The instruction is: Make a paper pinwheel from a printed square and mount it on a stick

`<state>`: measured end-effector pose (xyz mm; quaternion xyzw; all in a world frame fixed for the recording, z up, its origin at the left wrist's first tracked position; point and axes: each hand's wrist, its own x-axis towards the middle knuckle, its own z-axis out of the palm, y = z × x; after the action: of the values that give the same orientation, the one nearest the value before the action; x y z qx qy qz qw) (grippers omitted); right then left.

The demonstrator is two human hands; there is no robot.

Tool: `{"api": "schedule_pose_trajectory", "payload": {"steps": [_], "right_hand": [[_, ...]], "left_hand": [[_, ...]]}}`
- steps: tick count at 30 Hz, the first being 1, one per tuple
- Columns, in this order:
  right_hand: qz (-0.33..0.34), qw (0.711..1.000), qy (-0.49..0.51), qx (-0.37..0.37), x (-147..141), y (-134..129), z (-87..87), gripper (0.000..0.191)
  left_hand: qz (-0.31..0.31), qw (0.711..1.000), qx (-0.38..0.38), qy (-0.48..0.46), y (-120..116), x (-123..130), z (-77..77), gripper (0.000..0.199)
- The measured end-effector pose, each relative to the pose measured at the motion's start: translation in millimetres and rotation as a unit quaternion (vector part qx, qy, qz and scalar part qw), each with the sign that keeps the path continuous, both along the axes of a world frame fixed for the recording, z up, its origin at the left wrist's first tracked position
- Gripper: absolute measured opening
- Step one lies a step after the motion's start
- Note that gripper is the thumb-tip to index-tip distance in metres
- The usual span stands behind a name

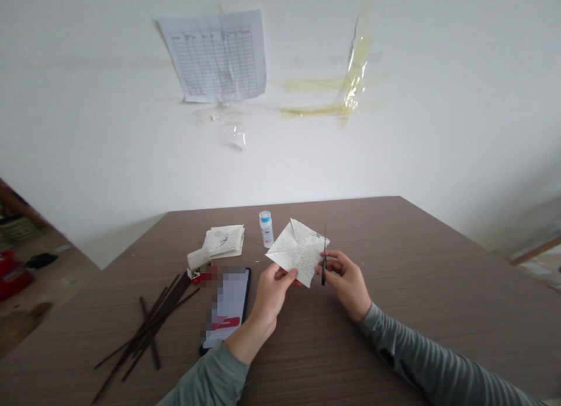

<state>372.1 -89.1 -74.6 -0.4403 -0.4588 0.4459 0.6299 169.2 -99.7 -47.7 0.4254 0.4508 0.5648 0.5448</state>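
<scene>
Grey-green sleeve [429, 353] nearest | left hand [269, 295] pinched folded printed paper [298, 251] between thumb and fingers, held above brown table [438, 260] | right hand [346, 280] fingers curled around small black scissors [324, 260], seemingly at paper's edge

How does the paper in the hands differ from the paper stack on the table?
The folded sheet is held up by the left hand and right hand; the paper stack lies on the table. The sheet looks thinner than the stack. Both are pale, with printing.
</scene>
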Motion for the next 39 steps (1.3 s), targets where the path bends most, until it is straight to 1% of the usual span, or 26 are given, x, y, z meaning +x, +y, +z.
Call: {"api": "schedule_pose_trajectory", "payload": {"steps": [3, 8, 15, 18, 23, 26, 31, 36, 39], "right_hand": [[-0.007, 1.0, -0.014, 0.006, 3, 1, 0.7, 0.054], [-0.002, 1.0, -0.016, -0.003, 6, 5, 0.8, 0.063], [0.001, 1.0, 0.002, -0.019, 5, 6, 0.4, 0.066], [0.003, 1.0, 0.006, -0.02, 6, 6, 0.9, 0.066], [-0.002, 1.0, 0.006, -0.014, 6, 6, 0.0, 0.058], [0.0, 1.0, 0.007, -0.016, 6, 4, 0.6, 0.057], [0.013, 1.0, -0.003, -0.016, 6, 4, 1.7, 0.059], [0.02, 0.999, -0.005, -0.032, 6, 3, 1.6, 0.061], [0.035, 0.998, -0.007, -0.045, 6, 2, 3.2, 0.059]], "left_hand": [[-0.006, 1.0, 0.011, 0.016, 2, -4, 1.9, 0.045], [-0.005, 0.999, 0.014, 0.03, 0, -7, 6.1, 0.05], [-0.005, 1.0, 0.012, 0.022, -1, -6, 5.1, 0.047], [-0.011, 1.0, 0.01, 0.025, -1, -7, 5.1, 0.044], [-0.023, 0.998, -0.009, 0.055, -4, -7, 7.9, 0.032], [-0.025, 0.997, -0.012, 0.067, -5, -7, 8.9, 0.026], [-0.009, 0.998, -0.013, 0.067, -4, -7, 8.9, 0.02], [0.024, 0.998, -0.013, 0.064, -4, -9, 12.8, 0.021], [0.047, 0.996, -0.017, 0.072, -4, -12, 15.5, 0.024]]}}
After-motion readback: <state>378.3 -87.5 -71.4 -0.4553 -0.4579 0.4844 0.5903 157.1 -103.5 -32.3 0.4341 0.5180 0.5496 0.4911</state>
